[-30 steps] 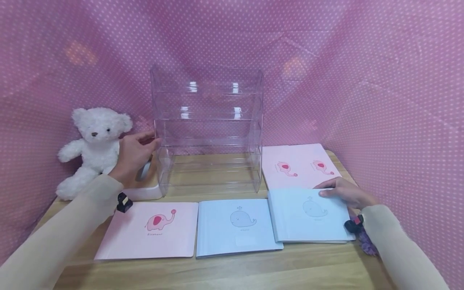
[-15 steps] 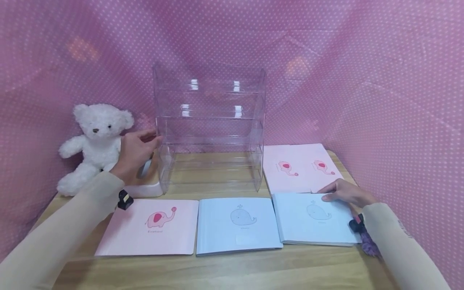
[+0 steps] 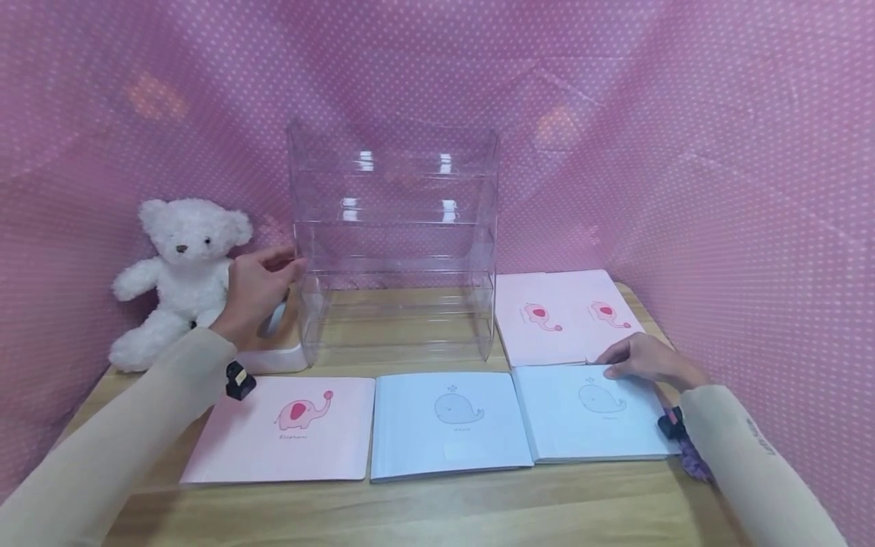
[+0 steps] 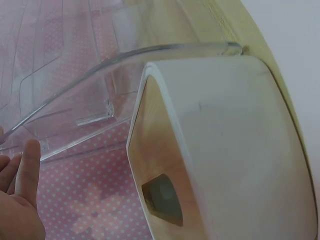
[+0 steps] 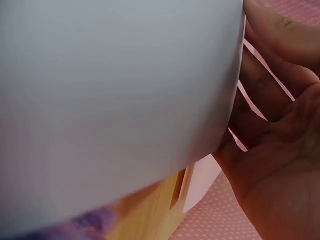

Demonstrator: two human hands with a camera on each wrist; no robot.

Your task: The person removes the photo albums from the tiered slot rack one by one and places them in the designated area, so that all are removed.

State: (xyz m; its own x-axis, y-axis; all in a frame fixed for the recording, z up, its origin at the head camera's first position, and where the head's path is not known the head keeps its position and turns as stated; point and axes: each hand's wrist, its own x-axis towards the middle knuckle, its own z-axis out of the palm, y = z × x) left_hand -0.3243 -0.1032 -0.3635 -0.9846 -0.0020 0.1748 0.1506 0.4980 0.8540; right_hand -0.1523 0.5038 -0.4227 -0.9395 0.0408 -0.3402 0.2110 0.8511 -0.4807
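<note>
My left hand [image 3: 263, 285] is at the left side of the clear acrylic rack [image 3: 393, 262], thumb and fingers on the edge of its side panel. In the left wrist view the thumb [image 4: 30, 172] points up beside the clear panel. At the right, my right hand [image 3: 649, 361] holds a light blue whale album [image 3: 588, 418] by its far right corner, thumb on the cover. The right wrist view shows fingers [image 5: 262, 80] behind the album's edge. To its left lie another light blue whale album [image 3: 447, 441] and a pink elephant album [image 3: 273, 448].
Two pink elephant albums [image 3: 554, 292] lie turned sideways at the back right. A white teddy bear [image 3: 187, 281] sits behind my left arm. A white-walled box [image 3: 276, 359] stands against the rack's left side. A purple fluffy thing [image 3: 695, 463] shows under the right sleeve.
The right hand has brought its whale album slightly right and lower, in line with the other front albums, uncovering more of the pink ones. The left hand stays at the rack.
</note>
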